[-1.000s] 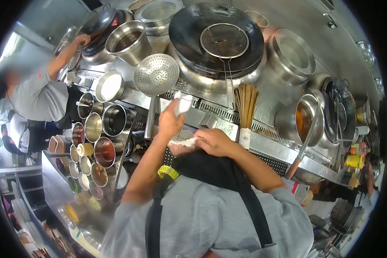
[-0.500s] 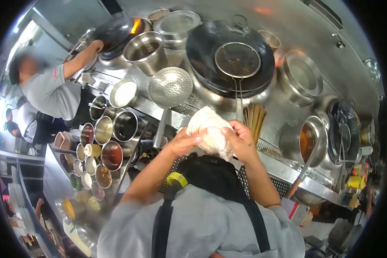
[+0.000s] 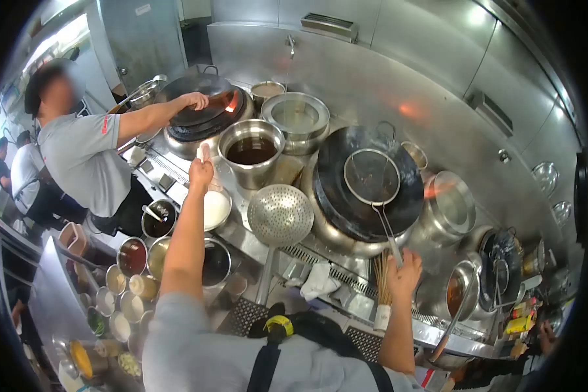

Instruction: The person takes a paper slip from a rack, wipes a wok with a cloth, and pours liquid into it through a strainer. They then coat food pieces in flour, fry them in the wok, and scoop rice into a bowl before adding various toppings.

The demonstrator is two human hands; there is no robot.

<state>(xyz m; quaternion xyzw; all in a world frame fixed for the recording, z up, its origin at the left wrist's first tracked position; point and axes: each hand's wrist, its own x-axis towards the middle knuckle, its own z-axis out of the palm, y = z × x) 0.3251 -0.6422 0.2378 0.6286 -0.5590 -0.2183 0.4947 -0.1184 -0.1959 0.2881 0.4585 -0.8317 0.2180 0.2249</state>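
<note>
In the head view, the right hand [image 3: 405, 269], toward four o'clock, wraps around the handle end of the strainer [image 3: 371, 176], which sits over the wok [image 3: 333, 179]. The left hand [image 3: 201, 172], between nine and ten o'clock, is curled near the pot [image 3: 249, 178]; whether it grips anything, I cannot tell. A white cloth [image 3: 319, 282] lies at seven o'clock from the wok.

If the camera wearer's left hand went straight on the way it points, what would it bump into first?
Probably the silver stove ring under the far-left wok, just beyond the left hand. Depth is hard to judge from this one view, so it might pass above the ring and meet the wok.
</note>
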